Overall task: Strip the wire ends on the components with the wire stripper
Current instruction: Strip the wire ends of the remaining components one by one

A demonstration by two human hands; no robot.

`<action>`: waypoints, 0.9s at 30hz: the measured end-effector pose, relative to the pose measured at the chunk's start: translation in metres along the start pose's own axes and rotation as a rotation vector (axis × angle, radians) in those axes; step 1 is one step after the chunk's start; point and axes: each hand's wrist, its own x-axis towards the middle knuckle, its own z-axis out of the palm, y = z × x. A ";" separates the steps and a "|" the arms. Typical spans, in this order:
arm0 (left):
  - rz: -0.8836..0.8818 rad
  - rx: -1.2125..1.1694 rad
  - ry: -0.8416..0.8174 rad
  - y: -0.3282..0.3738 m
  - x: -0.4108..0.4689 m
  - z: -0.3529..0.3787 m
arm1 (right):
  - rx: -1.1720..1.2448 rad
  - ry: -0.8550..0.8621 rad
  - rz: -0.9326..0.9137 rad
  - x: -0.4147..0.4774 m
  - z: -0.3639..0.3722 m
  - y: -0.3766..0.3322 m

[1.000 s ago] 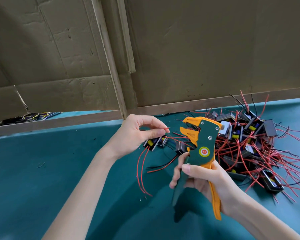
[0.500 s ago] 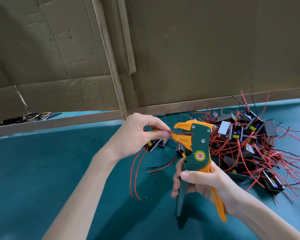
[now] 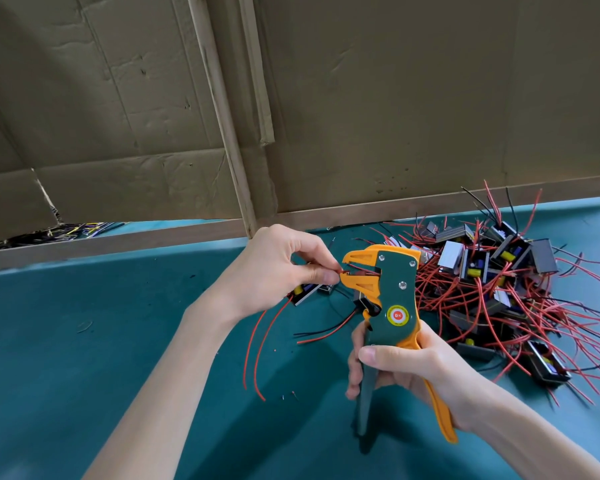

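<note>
The left hand [image 3: 274, 271] pinches a red wire [image 3: 340, 271] end between thumb and forefinger, its component [image 3: 303, 293] just below the hand, left of centre. The tip sits in the open mouth of the stripper [image 3: 397, 296]. Feed it in straight and level, only the end past the blades, and hold firm against the pull. The right hand [image 3: 409, 370] is curled round both handles, which stand spread; one smooth, full squeeze should do. The pile [image 3: 499, 292] of components lies far right.
</note>
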 end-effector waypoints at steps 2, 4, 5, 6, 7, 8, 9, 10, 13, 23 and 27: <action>-0.005 0.009 0.000 0.001 0.000 0.000 | -0.020 0.023 0.003 -0.002 0.002 -0.001; -0.013 0.014 0.001 0.002 -0.001 -0.001 | -0.042 0.050 0.011 -0.003 0.003 -0.002; -0.011 0.016 0.000 0.002 -0.001 -0.001 | -0.054 0.062 0.012 -0.003 0.004 -0.003; -0.007 0.019 -0.001 0.003 -0.001 -0.001 | -0.065 0.070 0.012 -0.003 0.004 -0.003; -0.001 0.022 -0.001 0.003 -0.001 -0.001 | -0.074 0.077 0.012 -0.003 0.004 -0.004; 0.001 0.021 -0.002 0.004 -0.002 -0.002 | -0.082 0.085 0.014 -0.003 0.004 -0.004; 0.001 0.016 -0.002 0.004 -0.002 -0.002 | -0.087 0.093 0.019 -0.003 0.004 -0.005; -0.001 0.012 -0.003 0.004 -0.002 -0.003 | -0.088 0.101 0.024 -0.004 0.005 -0.005; -0.003 0.003 0.001 0.003 -0.002 -0.002 | -0.103 0.186 0.002 -0.003 0.010 -0.003; -0.073 0.048 0.053 -0.016 0.004 0.003 | 0.091 0.175 0.035 0.004 0.005 0.004; -0.198 0.057 0.158 -0.046 0.008 -0.002 | 0.069 0.207 0.020 0.007 -0.008 0.008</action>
